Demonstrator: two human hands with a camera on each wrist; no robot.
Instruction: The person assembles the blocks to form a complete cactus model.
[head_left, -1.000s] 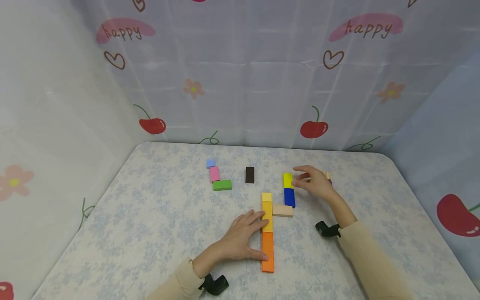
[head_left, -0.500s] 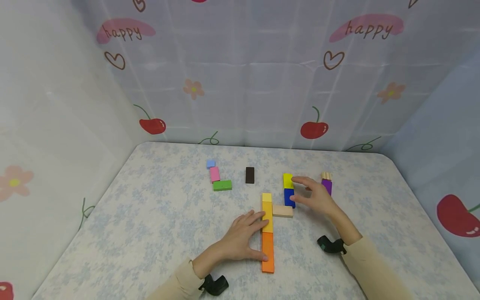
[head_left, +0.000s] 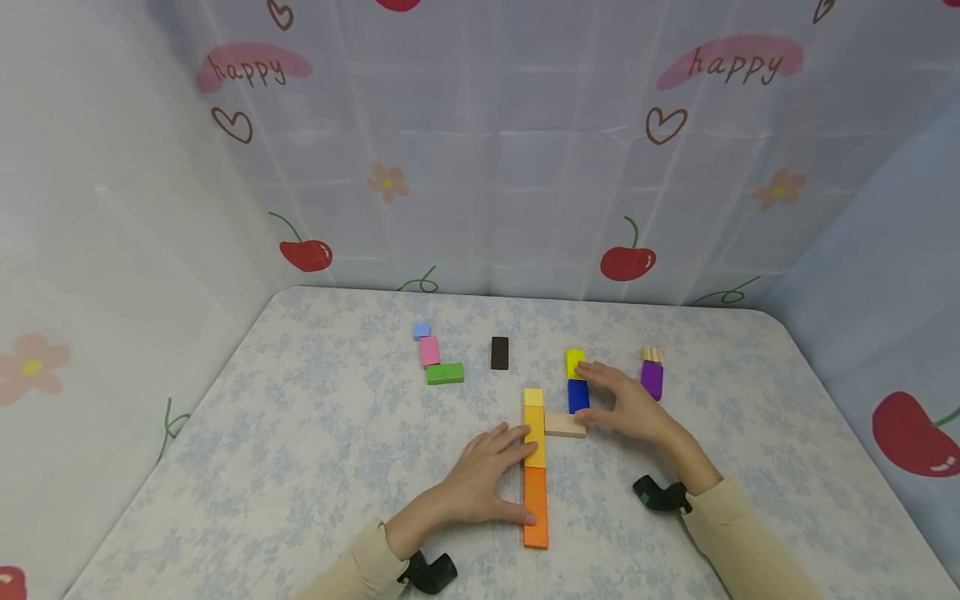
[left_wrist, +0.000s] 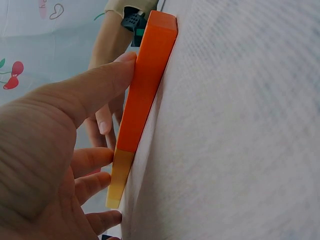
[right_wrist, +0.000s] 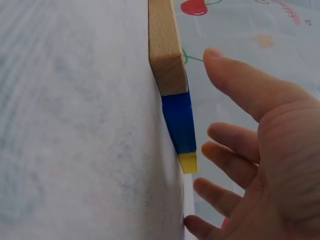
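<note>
From my end, the upright line of flat blocks runs down the centre of the frame: a long orange rectangular block [head_left: 536, 493] at the bottom, a deep-yellow rectangular block [head_left: 539, 438] above it, a small pale-yellow block [head_left: 533, 397] on top. My left hand [head_left: 476, 483] rests outstretched along it, thumb at the orange one, fingertips at the deep-yellow one, clenching nothing. A beige, grained wooden block [head_left: 564, 425] juts rightward, meeting a flat blue block [head_left: 577, 397] with a bright-yellow block [head_left: 573, 360] beyond. Over these two my right hand [head_left: 633, 408] spreads its fingers, grasping nothing; whether its fingertips touch I can't tell from the head view.

Careless sideways pressure from the right fingers could, I judge, skew the blue-and-yellow pair; a left-thumb push could split the line. Toward the right, a glossy purple block [head_left: 652, 381] lies near enough for a wide wrist swing to knock.
</note>
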